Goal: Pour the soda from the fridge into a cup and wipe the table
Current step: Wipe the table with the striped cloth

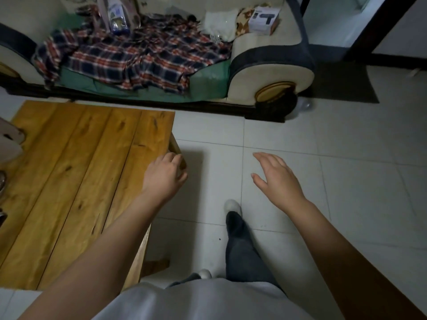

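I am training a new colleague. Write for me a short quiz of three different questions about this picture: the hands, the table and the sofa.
1. True or false: the right hand holds a cup.
2. Over which part of the wooden table is the left hand? A. its right edge B. its middle C. its far left corner
3. Fill in: on the sofa lies a crumpled ____ blanket.

Key:
1. False; it is open and empty, over the tiled floor.
2. A
3. plaid (red, white and dark blue)
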